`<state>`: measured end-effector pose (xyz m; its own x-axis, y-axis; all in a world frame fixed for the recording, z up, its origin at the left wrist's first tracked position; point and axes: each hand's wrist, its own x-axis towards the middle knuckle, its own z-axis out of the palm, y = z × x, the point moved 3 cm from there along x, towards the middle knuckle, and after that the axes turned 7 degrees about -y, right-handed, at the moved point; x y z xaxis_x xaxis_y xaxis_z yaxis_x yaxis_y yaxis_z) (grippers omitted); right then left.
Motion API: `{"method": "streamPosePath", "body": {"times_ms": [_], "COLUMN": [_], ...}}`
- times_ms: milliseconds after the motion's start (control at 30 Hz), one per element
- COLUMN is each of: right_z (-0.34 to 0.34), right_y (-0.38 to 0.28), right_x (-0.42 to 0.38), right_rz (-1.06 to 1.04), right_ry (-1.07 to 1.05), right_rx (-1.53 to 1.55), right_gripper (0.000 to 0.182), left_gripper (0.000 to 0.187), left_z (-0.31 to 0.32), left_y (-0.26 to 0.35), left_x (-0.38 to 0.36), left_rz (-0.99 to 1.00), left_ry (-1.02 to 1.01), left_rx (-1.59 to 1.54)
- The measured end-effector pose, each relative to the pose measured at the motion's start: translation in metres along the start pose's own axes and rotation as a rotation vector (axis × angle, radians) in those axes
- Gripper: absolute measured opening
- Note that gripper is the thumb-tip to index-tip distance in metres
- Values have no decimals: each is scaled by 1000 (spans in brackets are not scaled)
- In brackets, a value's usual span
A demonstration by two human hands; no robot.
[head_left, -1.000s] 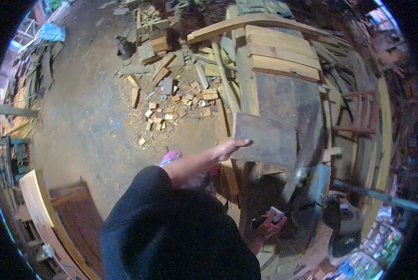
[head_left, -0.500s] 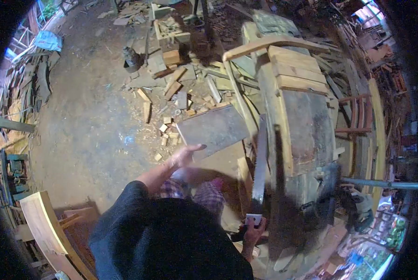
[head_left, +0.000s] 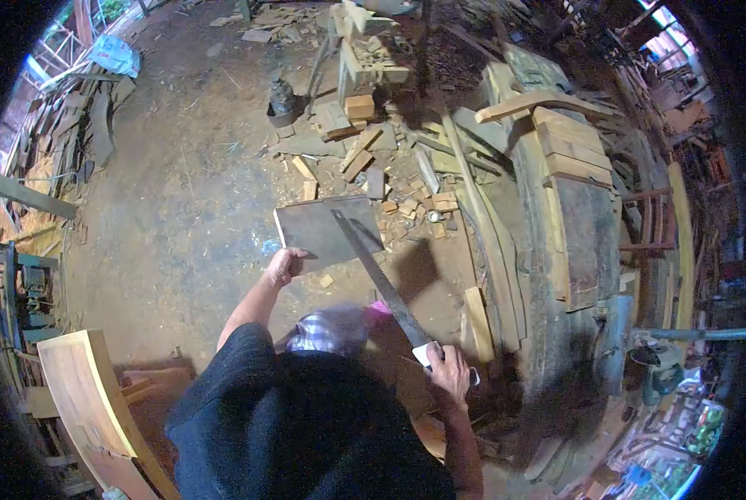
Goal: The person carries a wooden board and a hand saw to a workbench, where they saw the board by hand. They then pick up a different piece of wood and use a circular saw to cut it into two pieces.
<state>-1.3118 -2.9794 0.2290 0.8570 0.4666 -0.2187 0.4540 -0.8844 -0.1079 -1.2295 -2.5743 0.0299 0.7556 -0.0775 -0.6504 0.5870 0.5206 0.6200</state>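
My left hand (head_left: 286, 266) grips the lower left corner of a flat wooden board (head_left: 316, 227), with the thumb across its face. In my right hand (head_left: 448, 371) is the pale handle of a handsaw (head_left: 379, 279). Its long toothed blade slants up and left, and the tip overlaps the board in this view. The board is held out in front of my body, above the dirt floor.
Wood offcuts (head_left: 406, 204) lie scattered on the floor beyond the board. To my right stands a long workbench (head_left: 543, 275) with stacked planks (head_left: 573, 142). A curved wooden slab (head_left: 85, 400) stands at the lower left. A dark pot (head_left: 282, 112) sits farther off.
The saw has swung from beside the workbench to the left, its blade now across the board. The board has moved left with my left hand, and the whole view has shifted.
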Motion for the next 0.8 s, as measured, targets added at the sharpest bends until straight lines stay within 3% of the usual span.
{"method": "streamPosePath", "body": {"times_ms": [33, 167, 267, 367, 467, 567, 800], "right_z": [-3, 4, 1, 3, 5, 3, 4], "right_y": [-20, -92, -143, -185, -217, -243, -300], "right_x": [6, 22, 35, 52, 71, 96, 167], "right_rz": [-26, -65, -102, -178, -200, -269, -331], "right_ry": [-73, -26, -85, -84, -101, -73, -70], "right_rx": [16, 106, 120, 111, 86, 89, 75], "right_gripper": [52, 50, 46, 44, 43, 40, 40], "left_gripper": [19, 19, 17, 14, 6, 18, 26], "left_z": [-21, -101, -109, -178, -210, -226, -324], "left_y": [0, 4, 36, 18, 20, 34, 46], "left_x": [-10, -40, -104, -103, -117, -131, -115], "left_rz": [0, -4, -66, -4, -62, 42, 5], "left_ry": [40, 158, 214, 259, 349, 340, 303], "left_rx": [-12, -5, -20, -89, -87, -229, -186]}}
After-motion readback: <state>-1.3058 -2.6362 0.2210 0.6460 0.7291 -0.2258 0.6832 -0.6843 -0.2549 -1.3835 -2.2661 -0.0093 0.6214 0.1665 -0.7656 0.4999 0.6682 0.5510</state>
